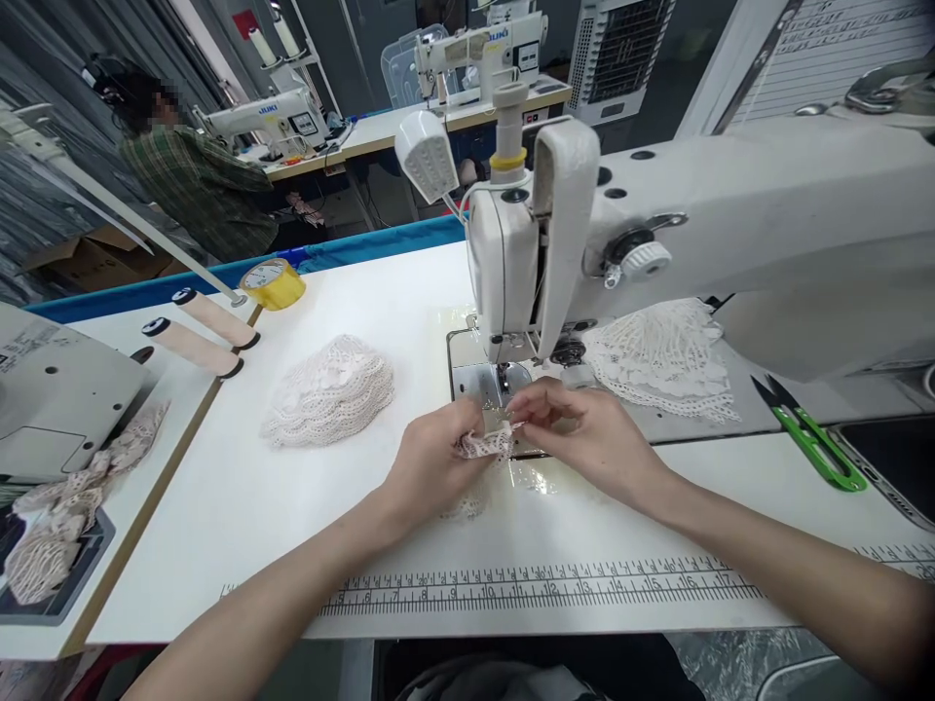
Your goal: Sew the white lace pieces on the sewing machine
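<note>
My left hand is closed round a strip of white lace in front of the sewing machine. At the strip's right end, the fingers of my right hand pinch its edge. The lace is held just before the metal needle plate, and part of it hangs below my left hand. A stack of lace pieces lies to the left. Another lace pile rests under the machine arm on the right.
Green thread snips lie at the right beside a dark phone-like object. Two thread cones and yellow tape are at the left. A printed ruler runs along the front edge. A person sits beyond the table.
</note>
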